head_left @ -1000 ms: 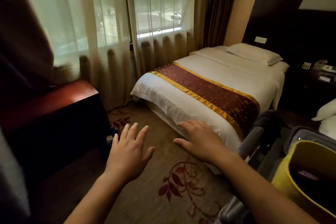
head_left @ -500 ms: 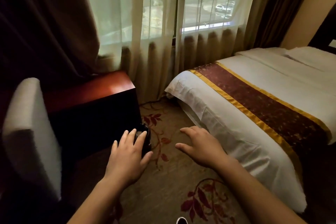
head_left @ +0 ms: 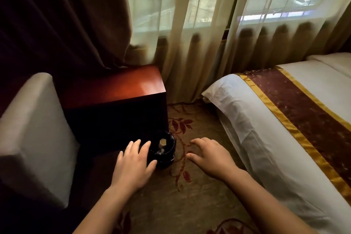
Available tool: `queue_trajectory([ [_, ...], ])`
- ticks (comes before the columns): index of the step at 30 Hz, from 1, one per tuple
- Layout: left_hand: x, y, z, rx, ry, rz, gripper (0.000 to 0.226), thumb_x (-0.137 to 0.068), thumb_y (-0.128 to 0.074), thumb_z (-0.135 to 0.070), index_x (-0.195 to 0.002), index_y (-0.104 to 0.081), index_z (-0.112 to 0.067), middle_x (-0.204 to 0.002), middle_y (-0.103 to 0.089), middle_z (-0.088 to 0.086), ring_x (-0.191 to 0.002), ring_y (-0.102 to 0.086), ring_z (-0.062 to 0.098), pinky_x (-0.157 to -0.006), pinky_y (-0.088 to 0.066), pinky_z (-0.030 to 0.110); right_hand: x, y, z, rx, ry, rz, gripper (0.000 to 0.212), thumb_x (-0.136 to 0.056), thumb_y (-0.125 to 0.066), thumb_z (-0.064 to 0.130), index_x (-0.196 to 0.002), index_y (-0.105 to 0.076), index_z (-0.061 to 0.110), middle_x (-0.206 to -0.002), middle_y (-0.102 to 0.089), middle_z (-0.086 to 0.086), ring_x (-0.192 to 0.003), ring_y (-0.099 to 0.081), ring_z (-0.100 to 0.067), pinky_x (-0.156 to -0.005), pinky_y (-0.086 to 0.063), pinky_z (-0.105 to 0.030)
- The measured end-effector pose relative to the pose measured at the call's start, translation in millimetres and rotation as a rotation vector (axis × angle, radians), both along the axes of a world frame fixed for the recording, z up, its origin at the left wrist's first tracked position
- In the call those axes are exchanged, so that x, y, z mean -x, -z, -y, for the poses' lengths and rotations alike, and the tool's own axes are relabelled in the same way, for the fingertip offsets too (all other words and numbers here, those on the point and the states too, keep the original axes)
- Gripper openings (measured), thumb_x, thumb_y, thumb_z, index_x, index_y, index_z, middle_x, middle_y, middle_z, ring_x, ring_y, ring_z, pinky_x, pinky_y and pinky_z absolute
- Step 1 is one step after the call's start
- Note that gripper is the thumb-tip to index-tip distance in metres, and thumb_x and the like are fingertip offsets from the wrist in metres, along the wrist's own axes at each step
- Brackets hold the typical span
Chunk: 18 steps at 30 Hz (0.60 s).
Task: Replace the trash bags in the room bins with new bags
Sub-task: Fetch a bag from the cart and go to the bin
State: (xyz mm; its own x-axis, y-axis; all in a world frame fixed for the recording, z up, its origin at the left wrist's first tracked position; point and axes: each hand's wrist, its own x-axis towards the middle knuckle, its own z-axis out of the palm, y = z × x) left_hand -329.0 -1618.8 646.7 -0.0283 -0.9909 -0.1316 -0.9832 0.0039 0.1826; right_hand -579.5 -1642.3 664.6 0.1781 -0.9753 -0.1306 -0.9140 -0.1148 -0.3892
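A small dark round bin [head_left: 164,155] lined with a black bag stands on the carpet at the corner of a wooden side table [head_left: 121,89]. Some litter, including a pale round object, lies inside it. My left hand [head_left: 133,165] hovers just left of the bin with fingers spread, empty, partly covering its rim. My right hand [head_left: 210,156] hangs to the right of the bin, fingers apart and holding nothing. Both hands are above the bin, apart from it as far as I can tell.
A beige armchair [head_left: 32,135] fills the left side. A bed [head_left: 284,119] with white sheets and a maroon-gold runner stands at the right. Sheer and dark curtains [head_left: 190,43] hang behind. Patterned carpet [head_left: 180,195] lies between chair and bed.
The view has swung left and down, away from the bed and a yellow cart. The bin has come into view, and both hands have moved closer to it.
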Motion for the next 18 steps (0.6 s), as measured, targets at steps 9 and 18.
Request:
queue_trajectory([
  [9, -20, 77, 133, -0.125, -0.084, -0.033, 0.07, -0.098, -0.041, -0.059, -0.157, -0.018, -0.03, -0.165, -0.02, 0.003, -0.154, -0.011, 0.023, -0.121, -0.021, 0.047, -21, 66, 144, -0.121, -0.037, -0.036, 0.054, -0.09, -0.056, 0.061, -0.137, -0.051, 0.035, -0.124, -0.06, 0.011, -0.116, -0.056, -0.012, -0.087, -0.053, -0.03],
  [18, -28, 176, 243, -0.224, -0.146, -0.058, 0.067, -0.099, -0.042, -0.054, -0.157, -0.024, -0.026, -0.163, -0.027, 0.005, -0.152, -0.019, 0.025, -0.12, -0.028, 0.044, -31, 161, 265, -0.244, 0.001, 0.029, 0.047, -0.092, -0.056, 0.056, -0.133, -0.056, 0.031, -0.125, -0.063, 0.007, -0.112, -0.062, -0.016, -0.086, -0.055, -0.036],
])
